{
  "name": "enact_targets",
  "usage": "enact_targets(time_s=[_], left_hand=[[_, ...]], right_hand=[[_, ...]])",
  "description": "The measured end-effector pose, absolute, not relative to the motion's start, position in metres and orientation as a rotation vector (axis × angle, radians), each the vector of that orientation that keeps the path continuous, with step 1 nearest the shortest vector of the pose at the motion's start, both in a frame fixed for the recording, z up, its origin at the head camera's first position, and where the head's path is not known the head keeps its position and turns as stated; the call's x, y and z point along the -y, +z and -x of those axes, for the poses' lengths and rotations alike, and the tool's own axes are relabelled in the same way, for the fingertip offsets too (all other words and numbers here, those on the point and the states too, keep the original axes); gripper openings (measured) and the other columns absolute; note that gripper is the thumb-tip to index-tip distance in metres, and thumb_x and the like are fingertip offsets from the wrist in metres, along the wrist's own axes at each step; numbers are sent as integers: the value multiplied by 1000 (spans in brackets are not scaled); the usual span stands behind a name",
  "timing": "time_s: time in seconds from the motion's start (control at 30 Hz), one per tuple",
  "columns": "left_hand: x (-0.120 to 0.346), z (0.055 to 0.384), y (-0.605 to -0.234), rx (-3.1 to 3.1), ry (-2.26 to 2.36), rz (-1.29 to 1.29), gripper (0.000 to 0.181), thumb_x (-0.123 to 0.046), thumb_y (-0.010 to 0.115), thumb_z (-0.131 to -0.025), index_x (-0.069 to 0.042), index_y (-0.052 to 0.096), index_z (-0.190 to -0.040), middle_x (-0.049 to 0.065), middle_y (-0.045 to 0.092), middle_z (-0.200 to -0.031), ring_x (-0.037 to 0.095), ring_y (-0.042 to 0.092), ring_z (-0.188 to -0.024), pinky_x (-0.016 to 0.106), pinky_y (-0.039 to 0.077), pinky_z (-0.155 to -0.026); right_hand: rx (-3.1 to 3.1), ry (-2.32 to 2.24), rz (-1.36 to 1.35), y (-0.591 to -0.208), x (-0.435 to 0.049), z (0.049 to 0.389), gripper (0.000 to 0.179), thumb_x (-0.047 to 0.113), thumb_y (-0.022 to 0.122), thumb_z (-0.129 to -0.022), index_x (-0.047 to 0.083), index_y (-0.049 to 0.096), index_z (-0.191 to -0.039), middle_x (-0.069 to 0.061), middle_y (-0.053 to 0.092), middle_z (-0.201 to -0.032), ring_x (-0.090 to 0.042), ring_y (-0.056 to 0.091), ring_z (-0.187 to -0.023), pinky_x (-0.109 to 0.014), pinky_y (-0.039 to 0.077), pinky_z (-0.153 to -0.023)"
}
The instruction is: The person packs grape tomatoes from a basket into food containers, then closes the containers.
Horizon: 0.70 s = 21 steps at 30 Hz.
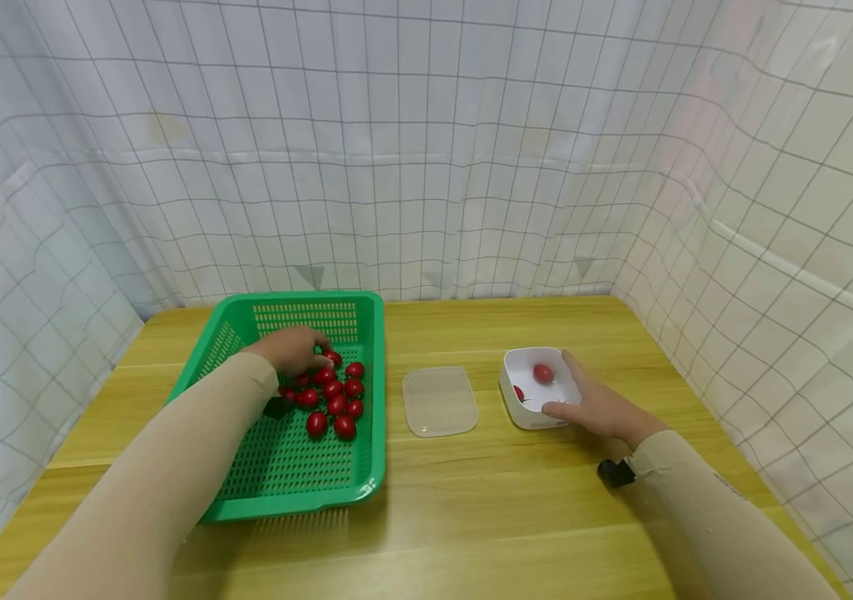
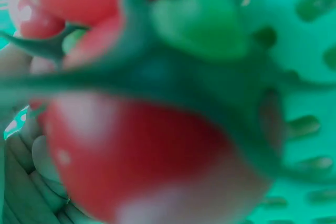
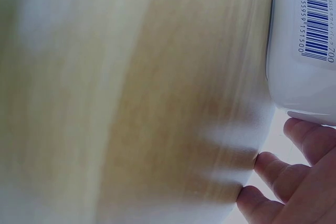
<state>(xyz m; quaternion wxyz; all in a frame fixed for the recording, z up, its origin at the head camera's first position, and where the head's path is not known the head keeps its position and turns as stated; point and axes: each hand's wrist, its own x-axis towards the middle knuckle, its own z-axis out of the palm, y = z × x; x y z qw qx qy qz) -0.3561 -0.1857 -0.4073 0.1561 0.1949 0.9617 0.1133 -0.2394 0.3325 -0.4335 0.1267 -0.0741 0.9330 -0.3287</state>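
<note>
In the head view my left hand [image 1: 290, 350] reaches into a green basket [image 1: 377, 417] among several cherry tomatoes [image 1: 345, 427]. Its fingers and thumb are right at a tomato [image 1: 332, 357] toward the back; I cannot tell whether they pinch it. One big blurred tomato [image 2: 136, 156] with a green stem fills much of the left wrist view, the curled fingers [image 2: 31, 182] partly behind it. My right hand [image 1: 602, 407] grips a white plastic container [image 1: 519, 414] by its right side, thumb over the near rim. Two cherry tomatoes lie inside, one red tomato [image 1: 543, 373] plainly visible.
Between basket and container a translucent square lid [image 1: 440, 402] lies flat on the wooden table [image 1: 456, 517]. White checked curtains [image 1: 426, 167] hang behind the table and at both sides. A barcode label [image 3: 316, 27] marks the container's outside.
</note>
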Motion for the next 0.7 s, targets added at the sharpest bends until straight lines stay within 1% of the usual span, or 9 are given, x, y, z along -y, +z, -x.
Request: enact_targets(time_s=[0.1, 0.2, 0.33, 0.47, 0.6, 0.67, 0.7], left_hand=[[186, 354, -404, -2742, 312, -549, 41, -36, 64, -106, -11, 68, -138, 16, 70, -129, 33, 64, -116, 58, 52, -105], [185, 352, -397, -2753, 291, -570, 43, -37, 62, -107, -10, 66, -140, 19, 66, -138, 41, 61, -129, 61, 48, -109], [185, 352, -385, -2801, 308, -619, 45, -36, 61, -107, -5, 65, -140, 23, 63, -145, 48, 55, -137, 63, 44, -113], [185, 353, -373, -2834, 392, -631, 45, -36, 59, -109, -3, 65, -139, 23, 63, -144, 46, 58, -134, 62, 47, -110], [181, 354, -361, -2860, 444, -632, 50, -39, 57, -109, -2, 61, -142, 23, 63, -143, 43, 62, -129, 61, 50, -106], [178, 354, -356, -2869, 480, -634, 49, -40, 57, -109, -3, 62, -141, 21, 67, -136, 39, 66, -120, 57, 54, -100], [177, 354, -353, -2869, 504, -634, 47, -41, 57, -109, -3, 64, -137, 21, 69, -129, 36, 67, -112, 54, 55, -95]], right_hand=[[-2715, -961, 216, -434, -332, 240, 119, 55, 74, -95, 9, -7, -169, -28, 14, -173, -44, 40, -144, -66, 27, -124], [-2713, -966, 229, -436, -332, 242, 119, 53, 74, -95, 7, -7, -169, -28, 12, -173, -44, 38, -145, -66, 26, -125], [-2708, -977, 226, -438, -332, 243, 119, 53, 75, -95, 7, -7, -169, -28, 12, -173, -44, 38, -144, -67, 25, -125], [-2711, -974, 229, -438, -333, 243, 119, 53, 74, -95, 7, -7, -169, -28, 13, -173, -45, 38, -145, -67, 25, -125], [-2718, -960, 227, -437, -333, 242, 119, 54, 73, -95, 7, -8, -169, -28, 14, -173, -45, 39, -144, -66, 26, -125], [-2721, -952, 223, -436, -332, 242, 120, 55, 73, -95, 7, -7, -169, -29, 14, -173, -45, 39, -144, -66, 27, -124], [-2724, -944, 223, -436, -332, 242, 120, 56, 73, -95, 7, -8, -169, -29, 14, -173, -45, 40, -144, -66, 27, -124]])
